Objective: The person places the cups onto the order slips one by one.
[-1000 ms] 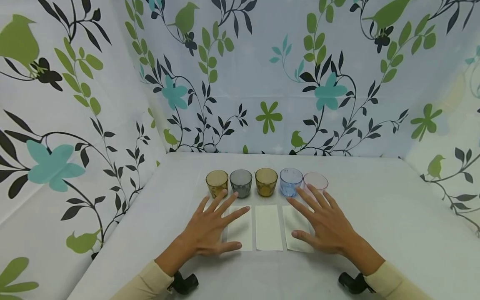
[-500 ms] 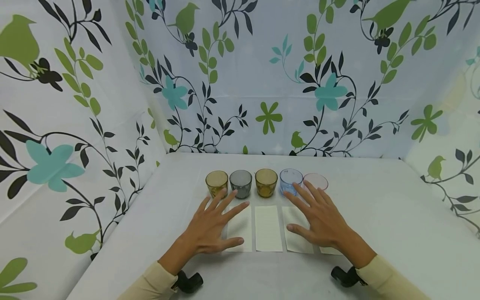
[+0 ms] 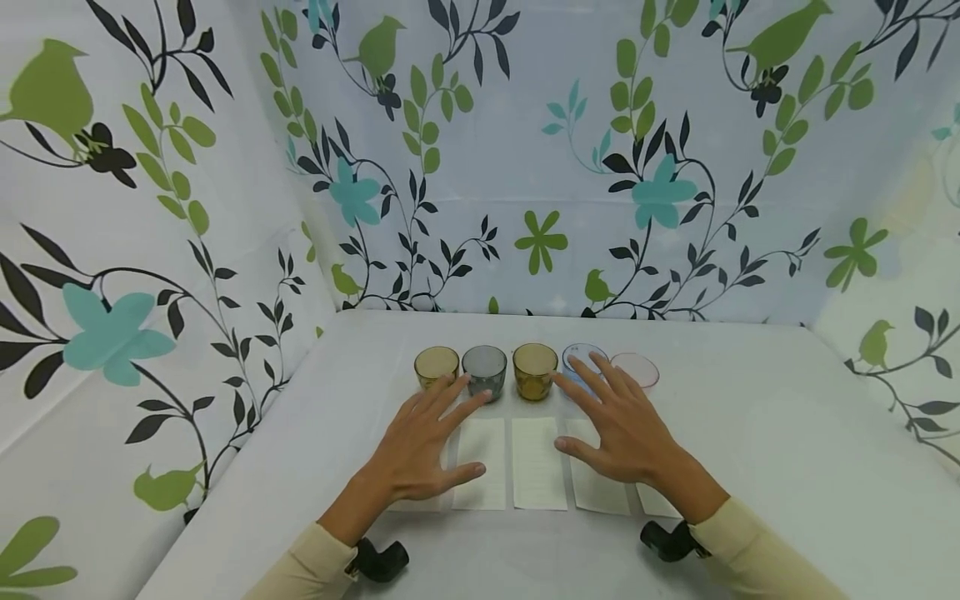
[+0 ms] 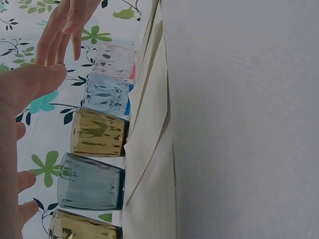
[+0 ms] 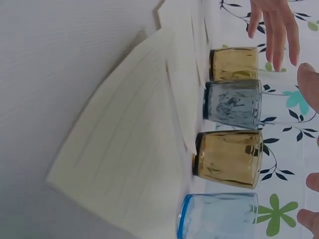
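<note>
A row of glass tumblers stands upright on the white table: an amber glass (image 3: 437, 360) at the left, a grey glass (image 3: 484, 367), a second amber glass (image 3: 535, 371), a blue glass (image 4: 106, 93) and a pale pink glass (image 4: 114, 60). Before them lie several slips of lined paper (image 3: 538, 462). My left hand (image 3: 420, 450) hovers over the left slips, fingers spread, fingertips near the left amber and grey glasses. With its fingers also spread, my right hand (image 3: 628, 433) is over the right slips and partly hides the blue and pink glasses. Neither hand holds anything.
A patterned cloth (image 3: 465, 208) with leaves, birds and flowers hangs behind and beside the white table (image 3: 750, 433). A black wrist camera (image 3: 381, 560) shows below the left hand, and another black camera (image 3: 666, 542) below the right. Some paper edges lift and overlap.
My right hand has shifted left and slightly forward, uncovering more of the paper at the right. The left hand has barely moved. The head view has tilted up a little; the glasses stay in place.
</note>
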The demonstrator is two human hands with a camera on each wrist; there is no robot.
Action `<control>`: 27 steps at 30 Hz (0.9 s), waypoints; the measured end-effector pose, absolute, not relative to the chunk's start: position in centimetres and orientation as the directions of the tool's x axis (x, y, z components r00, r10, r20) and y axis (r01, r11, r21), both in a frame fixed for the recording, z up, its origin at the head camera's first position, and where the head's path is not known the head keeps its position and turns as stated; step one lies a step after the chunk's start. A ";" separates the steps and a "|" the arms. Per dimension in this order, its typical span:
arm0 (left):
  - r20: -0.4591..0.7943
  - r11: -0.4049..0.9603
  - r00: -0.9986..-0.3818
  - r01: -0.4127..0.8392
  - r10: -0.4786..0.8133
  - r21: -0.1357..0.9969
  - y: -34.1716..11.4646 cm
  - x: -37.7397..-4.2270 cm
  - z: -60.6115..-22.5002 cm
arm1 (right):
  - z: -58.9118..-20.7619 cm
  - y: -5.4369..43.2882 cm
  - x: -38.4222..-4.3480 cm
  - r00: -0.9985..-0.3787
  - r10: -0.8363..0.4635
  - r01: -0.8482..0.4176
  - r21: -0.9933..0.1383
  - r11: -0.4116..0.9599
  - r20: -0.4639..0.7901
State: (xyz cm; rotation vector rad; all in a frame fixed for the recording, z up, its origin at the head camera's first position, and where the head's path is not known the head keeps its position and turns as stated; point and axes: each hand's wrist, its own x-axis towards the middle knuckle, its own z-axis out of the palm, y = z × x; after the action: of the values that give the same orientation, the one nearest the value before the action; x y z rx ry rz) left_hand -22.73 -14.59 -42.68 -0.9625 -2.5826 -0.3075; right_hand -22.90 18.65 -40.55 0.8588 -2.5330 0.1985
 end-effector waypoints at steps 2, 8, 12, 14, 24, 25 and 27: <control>0.437 0.734 -0.685 0.674 0.583 0.077 -14.8 -22.9 -42.6 | -40.4 18.2 -23.1 -0.689 -0.545 -0.616 0.011 0.788 0.478; 0.482 0.743 -0.685 0.662 0.546 0.099 -15.5 -23.2 -42.5 | -40.0 16.6 -24.0 -0.679 -0.555 -0.630 0.007 0.777 0.482; 0.487 0.751 -0.701 0.648 0.521 0.129 -15.9 -23.3 -42.6 | -39.7 15.5 -24.5 -0.686 -0.556 -0.637 -0.016 0.771 0.470; 0.492 0.750 -0.705 0.645 0.510 0.147 -16.0 -23.4 -42.6 | -39.6 15.1 -24.9 -0.684 -0.561 -0.643 -0.022 0.765 0.465; 0.560 0.706 -0.697 0.661 0.448 0.257 -17.2 -24.8 -42.7 | -38.7 11.8 -27.2 -0.674 -0.577 -0.678 -0.077 0.731 0.462; 0.572 0.697 -0.690 0.667 0.444 0.263 -17.3 -25.0 -42.7 | -38.7 11.4 -27.4 -0.671 -0.579 -0.682 -0.078 0.728 0.462; 0.586 0.688 -0.687 0.670 0.430 0.281 -17.5 -25.3 -42.8 | -38.5 10.6 -27.9 -0.668 -0.586 -0.689 -0.083 0.720 0.458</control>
State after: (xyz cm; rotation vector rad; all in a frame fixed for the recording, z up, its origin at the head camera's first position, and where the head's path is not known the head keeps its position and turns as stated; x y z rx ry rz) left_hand -25.30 -17.53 -42.77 -0.8474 -2.4163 -0.6675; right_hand -27.94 10.64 -38.53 0.9825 -2.5225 0.3500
